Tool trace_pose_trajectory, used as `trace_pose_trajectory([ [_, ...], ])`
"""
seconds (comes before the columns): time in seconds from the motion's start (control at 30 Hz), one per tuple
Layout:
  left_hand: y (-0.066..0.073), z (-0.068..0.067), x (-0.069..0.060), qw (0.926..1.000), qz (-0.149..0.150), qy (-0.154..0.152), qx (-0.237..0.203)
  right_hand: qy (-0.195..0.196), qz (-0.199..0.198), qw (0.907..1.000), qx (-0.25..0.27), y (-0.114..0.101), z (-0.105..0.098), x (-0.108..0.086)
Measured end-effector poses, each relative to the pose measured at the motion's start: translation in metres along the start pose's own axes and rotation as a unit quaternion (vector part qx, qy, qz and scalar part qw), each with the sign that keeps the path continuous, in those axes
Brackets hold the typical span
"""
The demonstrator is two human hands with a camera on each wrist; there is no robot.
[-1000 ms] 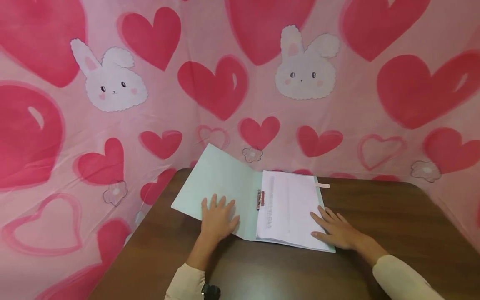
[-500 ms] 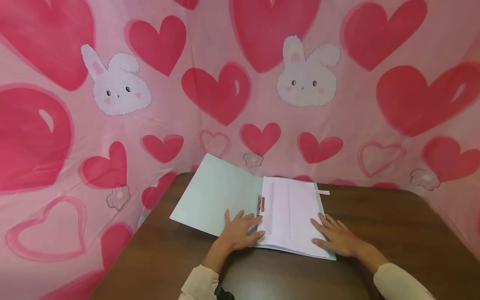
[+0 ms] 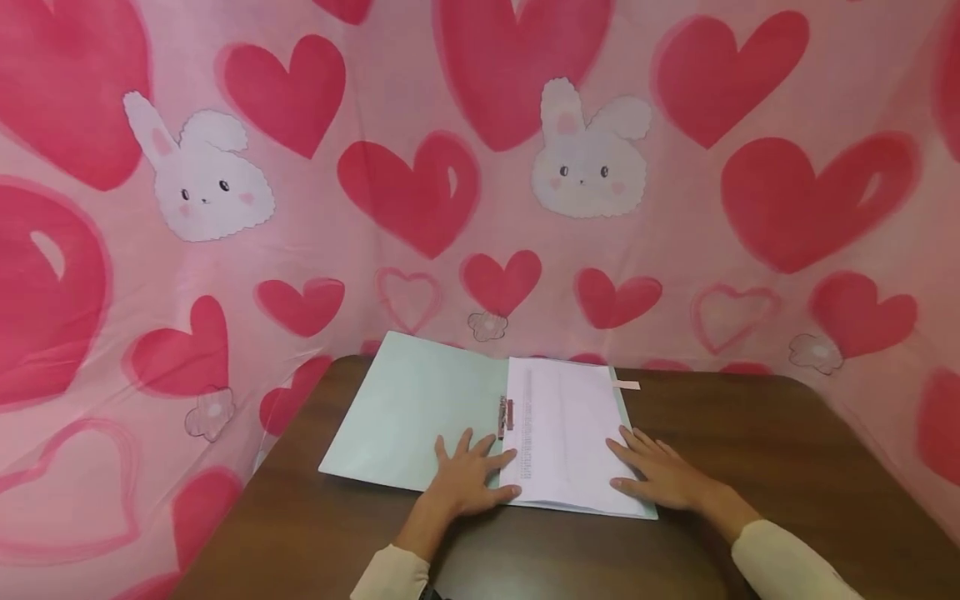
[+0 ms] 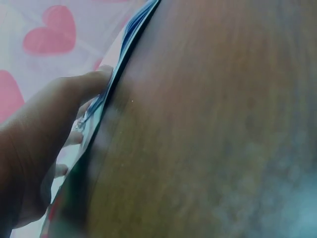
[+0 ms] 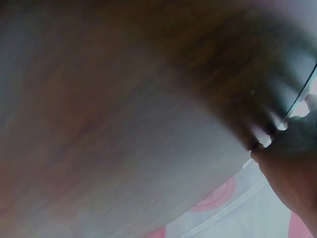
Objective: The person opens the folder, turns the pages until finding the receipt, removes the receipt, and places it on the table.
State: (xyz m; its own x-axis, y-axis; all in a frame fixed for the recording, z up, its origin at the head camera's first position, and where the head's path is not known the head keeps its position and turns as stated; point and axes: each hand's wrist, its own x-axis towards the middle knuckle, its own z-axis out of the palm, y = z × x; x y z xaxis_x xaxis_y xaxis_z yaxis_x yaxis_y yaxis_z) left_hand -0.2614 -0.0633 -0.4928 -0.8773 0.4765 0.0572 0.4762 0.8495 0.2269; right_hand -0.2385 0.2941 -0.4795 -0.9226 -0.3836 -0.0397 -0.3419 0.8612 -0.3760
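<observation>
A pale green file folder (image 3: 420,400) lies open on the table, its cover spread to the left. On its right side rests a stack of white papers (image 3: 570,433), with a clip (image 3: 506,417) at the spine. My left hand (image 3: 467,477) lies with spread fingers across the spine at the lower edge, its thumb on the papers. Along the right edge of the stack, my right hand (image 3: 660,475) rests with straight fingers on the papers. The left wrist view shows the folder's edge (image 4: 116,74) beside the left hand (image 4: 54,119). Much of the right hand (image 5: 292,153) is cut off in the right wrist view.
The brown wooden table (image 3: 735,433) extends on both sides of the folder. A small pale tab (image 3: 628,385) sticks out from the folder's upper right. Behind the table hangs a pink cloth (image 3: 420,300) with hearts and rabbits.
My left hand has slid right from the cover to the spine and the papers' edge. The cover now lies flatter. My right hand stays at the right edge of the papers.
</observation>
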Motion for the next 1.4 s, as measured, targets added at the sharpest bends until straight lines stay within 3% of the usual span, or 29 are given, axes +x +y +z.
trace_pose_trajectory([
  [0.17, 0.0, -0.003, -0.001, 1.0, 0.006, 0.007, -0.001, 0.009, -0.015, 0.9998, 0.009, 0.0, -0.01, 0.009],
  [0.3, 0.002, -0.003, -0.003, 0.9999, 0.008, 0.007, 0.002, 0.043, -0.038, 0.9983, 0.008, 0.005, -0.018, 0.02],
  [0.43, 0.004, -0.003, -0.001, 0.9998, 0.01, 0.018, 0.005, 0.072, -0.045, 0.9961, 0.022, 0.012, -0.034, 0.042],
  [0.7, 0.002, -0.002, 0.004, 0.9997, 0.01, 0.023, -0.003, 0.07, -0.015, 0.9956, 0.059, 0.03, -0.055, 0.092],
  [1.0, 0.004, 0.004, 0.001, 0.9995, 0.012, 0.03, -0.003, 0.096, 0.021, 0.99, 0.102, 0.049, -0.053, 0.124],
  [1.2, 0.004, 0.004, 0.002, 0.9993, 0.015, 0.034, 0.001, 0.096, 0.082, 0.9841, 0.126, 0.054, -0.052, 0.139],
  [1.4, 0.003, 0.001, 0.001, 0.9996, 0.009, 0.026, -0.003, 0.135, 0.061, 0.9833, 0.105, 0.059, -0.043, 0.153],
])
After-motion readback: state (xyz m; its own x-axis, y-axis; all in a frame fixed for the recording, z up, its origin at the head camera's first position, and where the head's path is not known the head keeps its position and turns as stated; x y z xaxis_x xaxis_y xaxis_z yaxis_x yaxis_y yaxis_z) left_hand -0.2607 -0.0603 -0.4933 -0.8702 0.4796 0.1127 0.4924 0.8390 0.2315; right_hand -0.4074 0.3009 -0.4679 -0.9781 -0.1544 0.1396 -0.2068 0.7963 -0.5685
